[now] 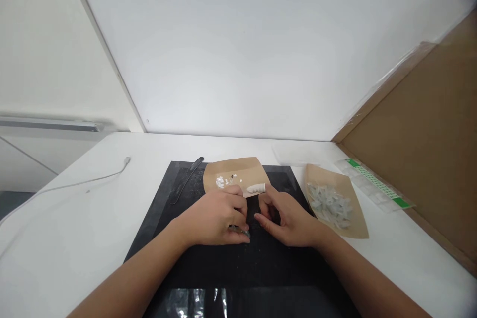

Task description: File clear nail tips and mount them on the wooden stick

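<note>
My left hand [218, 216] is over the black mat, its fingers closed around a small greyish, shiny piece [240, 230] that is mostly hidden. Just to its right is my right hand [288, 218], with bent fingers and the thumb apart; nothing shows in its grip. A white finger cot [257, 188] covers the tip of its outstretched index finger, over the near edge of a brown paper sheet [242, 165]. Small white bits [220, 182] and a tiny dark speck lie on that sheet, beyond my hands.
A black tool with a flattened end [188, 181] lies on the mat [246, 273]. To the right, another brown sheet [357, 218] bears a heap of translucent pieces [330, 205], beside a clear organizer box [376, 184] with green strips. A white cable [93, 179] crosses the left side.
</note>
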